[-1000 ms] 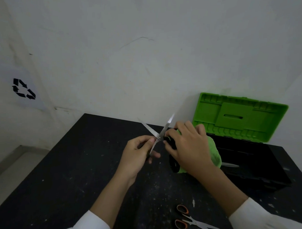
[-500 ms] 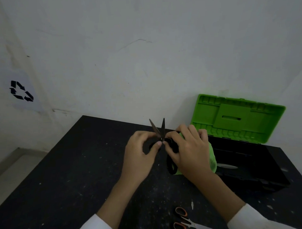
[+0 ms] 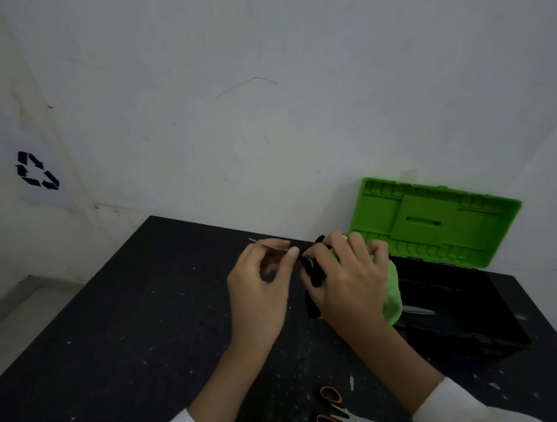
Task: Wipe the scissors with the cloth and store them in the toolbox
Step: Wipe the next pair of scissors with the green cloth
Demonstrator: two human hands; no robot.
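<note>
Two grips share one pair of scissors above the surface. The left grip pinches the blades, with the steel tip poking out on its far side. The right grip is curled round the black handles, with the green cloth bunched under its palm and spilling out on its right. The blades look brought together, though the left grip hides most of them. As I judge it, the wiping is in hand and the storing not yet begun. The cloth sits at the handle end, so bare skin, not cloth, meets the steel.

To do it well, I would let the left grip take the handles. The right could then wrap the cloth round the shut blades and draw it from pivot to tip, along the flats and never across the edge. Mild pressure ought to do. The cloth is soft and will bunch, so keep a fold between thumb and steel.

The toolbox stands open just right of the right grip, its lid tipped back toward the wall. A bare blade shows inside, so lay the pair in flat, clear of it. Orange scissors lie on the surface, nearer the body than both grips
</note>
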